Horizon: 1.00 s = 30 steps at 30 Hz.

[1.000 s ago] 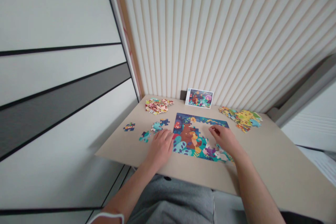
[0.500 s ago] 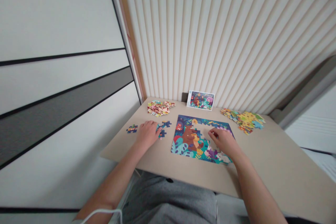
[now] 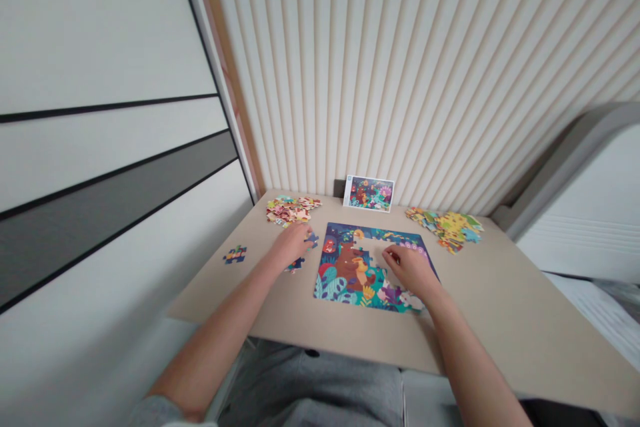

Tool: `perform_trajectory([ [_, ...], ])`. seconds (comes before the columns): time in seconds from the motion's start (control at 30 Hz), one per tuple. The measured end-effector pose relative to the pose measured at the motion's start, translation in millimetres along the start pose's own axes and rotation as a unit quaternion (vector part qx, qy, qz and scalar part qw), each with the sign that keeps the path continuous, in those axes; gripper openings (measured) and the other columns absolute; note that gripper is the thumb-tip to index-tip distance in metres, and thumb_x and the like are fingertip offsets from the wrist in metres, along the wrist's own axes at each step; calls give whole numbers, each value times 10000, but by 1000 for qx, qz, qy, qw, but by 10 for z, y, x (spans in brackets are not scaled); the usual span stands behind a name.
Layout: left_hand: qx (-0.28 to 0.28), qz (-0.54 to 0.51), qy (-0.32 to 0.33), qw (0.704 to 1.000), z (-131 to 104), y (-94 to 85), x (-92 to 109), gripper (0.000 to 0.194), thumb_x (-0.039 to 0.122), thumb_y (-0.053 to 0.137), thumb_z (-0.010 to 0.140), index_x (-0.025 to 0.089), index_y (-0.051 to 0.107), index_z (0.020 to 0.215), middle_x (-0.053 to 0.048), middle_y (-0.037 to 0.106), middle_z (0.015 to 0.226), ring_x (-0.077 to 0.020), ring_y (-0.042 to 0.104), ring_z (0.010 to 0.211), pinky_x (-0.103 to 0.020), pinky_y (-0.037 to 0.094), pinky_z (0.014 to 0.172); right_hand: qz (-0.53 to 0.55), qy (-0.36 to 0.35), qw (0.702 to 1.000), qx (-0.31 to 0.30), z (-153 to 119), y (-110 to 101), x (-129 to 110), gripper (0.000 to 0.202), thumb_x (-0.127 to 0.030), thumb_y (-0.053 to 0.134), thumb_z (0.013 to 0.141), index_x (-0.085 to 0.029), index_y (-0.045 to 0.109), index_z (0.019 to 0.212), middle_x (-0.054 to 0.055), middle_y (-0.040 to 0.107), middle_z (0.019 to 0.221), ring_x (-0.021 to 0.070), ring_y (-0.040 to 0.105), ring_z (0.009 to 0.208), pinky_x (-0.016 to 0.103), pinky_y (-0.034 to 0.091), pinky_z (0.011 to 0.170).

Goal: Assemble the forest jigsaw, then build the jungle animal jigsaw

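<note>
A partly assembled jigsaw puzzle (image 3: 340, 285) with a forest animal scene lies on the table, a gap open in its upper middle. My left hand (image 3: 291, 244) is left of it, its fingers closed at a dark blue puzzle piece (image 3: 313, 241). Just below that hand lies another dark puzzle piece (image 3: 297, 265), partly covered. Over the gap's right part hovers my right hand (image 3: 411, 268), thumb and fingers pinched together. Whatever they hold, if anything, is too small to make out. Farther left, a few joined pieces (image 3: 235, 254) lie by themselves.
A picture card (image 3: 370, 193) of the puzzle scene leans against the ribbed wall panel. One pile of reddish pieces (image 3: 293, 209) sits at the back left of the table (image 3: 500, 307); a pile of yellow and green pieces (image 3: 453, 227) is at the back right.
The view has shifted slightly. My left hand has moved up and right across the loose pieces to the blue piece, uncovering some table. My right hand stays pinched over the gap.
</note>
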<state>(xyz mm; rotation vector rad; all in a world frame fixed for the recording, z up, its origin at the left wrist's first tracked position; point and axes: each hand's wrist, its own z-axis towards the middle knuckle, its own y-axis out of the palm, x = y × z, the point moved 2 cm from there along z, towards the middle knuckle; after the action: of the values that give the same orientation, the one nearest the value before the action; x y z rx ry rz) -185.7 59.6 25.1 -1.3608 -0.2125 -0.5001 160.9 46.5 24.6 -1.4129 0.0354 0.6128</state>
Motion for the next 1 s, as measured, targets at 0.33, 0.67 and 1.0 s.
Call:
perform_trajectory([
  [0.33, -25, -527, 21, 849, 21, 561, 789, 295, 345, 636, 920, 189, 544, 1153, -44, 683, 994, -173, 729, 801, -337, 595, 779, 231, -27, 972, 39, 45, 222, -243, 361, -457, 499, 976, -202, 692, 1142, 42, 714, 855, 188, 644, 749, 284, 469, 658],
  [0.67, -63, -478, 78, 873, -62, 792, 858, 390, 302, 594, 953, 209, 533, 1327, -49, 697, 983, -150, 700, 737, -283, 573, 706, 358, 6, 933, 36, 145, 362, -203, 417, -493, 617, 889, -185, 695, 1157, 17, 676, 805, 158, 598, 680, 276, 494, 629],
  [1.0, 96, -67, 125, 985, -64, 672, 720, 207, 155, 510, 963, 203, 668, 1089, -84, 652, 1100, -226, 615, 1082, -395, 488, 1007, 351, 121, 925, 82, 376, 403, 46, 372, -503, 707, 756, -156, 720, 891, 51, 716, 726, 180, 602, 603, 277, 426, 551],
])
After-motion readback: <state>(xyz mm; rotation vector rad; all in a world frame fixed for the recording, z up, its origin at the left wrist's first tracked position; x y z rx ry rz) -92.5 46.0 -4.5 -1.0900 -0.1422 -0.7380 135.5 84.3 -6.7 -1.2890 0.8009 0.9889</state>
